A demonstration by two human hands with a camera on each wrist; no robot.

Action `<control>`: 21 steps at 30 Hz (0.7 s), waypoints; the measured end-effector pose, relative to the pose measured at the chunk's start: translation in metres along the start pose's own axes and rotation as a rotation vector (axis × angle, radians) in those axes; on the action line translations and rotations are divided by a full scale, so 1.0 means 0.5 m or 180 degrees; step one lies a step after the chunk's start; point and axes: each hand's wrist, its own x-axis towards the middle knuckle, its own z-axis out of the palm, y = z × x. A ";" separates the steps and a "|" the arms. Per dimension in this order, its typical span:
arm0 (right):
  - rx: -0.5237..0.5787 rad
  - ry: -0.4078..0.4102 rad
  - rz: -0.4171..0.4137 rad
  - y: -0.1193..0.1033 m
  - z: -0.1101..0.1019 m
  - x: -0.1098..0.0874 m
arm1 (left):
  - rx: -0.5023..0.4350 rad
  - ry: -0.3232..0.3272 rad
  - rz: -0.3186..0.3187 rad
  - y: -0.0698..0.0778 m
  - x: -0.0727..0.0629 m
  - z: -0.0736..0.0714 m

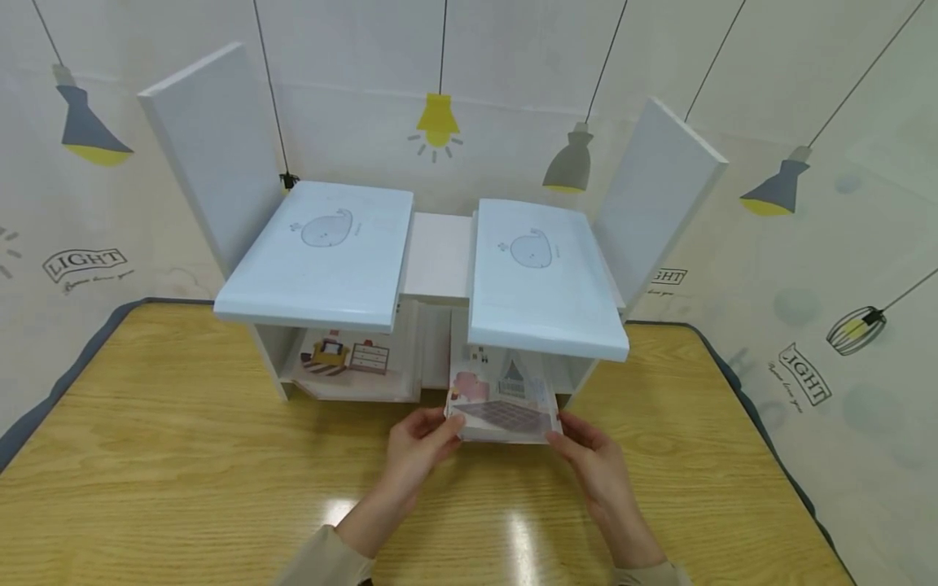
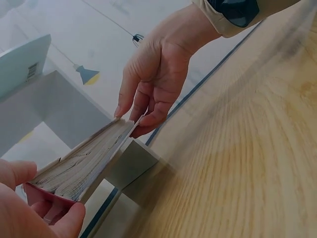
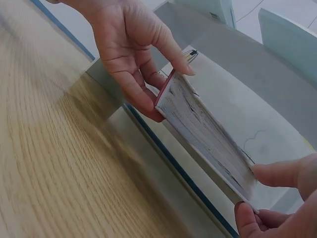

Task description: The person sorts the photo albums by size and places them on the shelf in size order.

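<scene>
A thick book (image 1: pixel 501 403) with a pictured cover lies level, part in the right compartment of a small white cabinet (image 1: pixel 440 252) and part out past its front. My left hand (image 1: pixel 419 449) grips its left side, thumb on top and fingers beneath; in the left wrist view the red end (image 2: pixel 52 197) of the book shows by these fingers. The opposite side is pinched by my right hand (image 1: pixel 597 468), thumb above. The wavy page edges (image 3: pixel 198 129) face me in the right wrist view. The book's back part is hidden under the cabinet's top.
Two pale blue panels with whale drawings, left (image 1: pixel 322 252) and right (image 1: pixel 542 273), overhang the cabinet front. White boards rise at the left (image 1: pixel 220 155) and right (image 1: pixel 659 199). The left compartment shows a room picture (image 1: pixel 352 362). Around it lies the wooden table (image 1: pixel 183 456).
</scene>
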 end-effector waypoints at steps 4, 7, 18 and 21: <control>-0.0027 0.0102 -0.0010 0.001 0.002 0.013 | 0.0058 0.0132 -0.0046 0.003 0.006 0.007; -0.0031 0.0182 -0.0027 0.001 0.004 0.023 | 0.0052 0.0211 -0.0138 0.005 0.010 0.012; -0.0045 0.0595 -0.0033 0.001 0.014 0.051 | -0.0231 0.0321 -0.0218 0.007 0.025 0.025; 0.0034 0.0671 -0.0070 0.000 0.019 0.056 | -0.0367 0.0327 -0.0254 0.007 0.029 0.031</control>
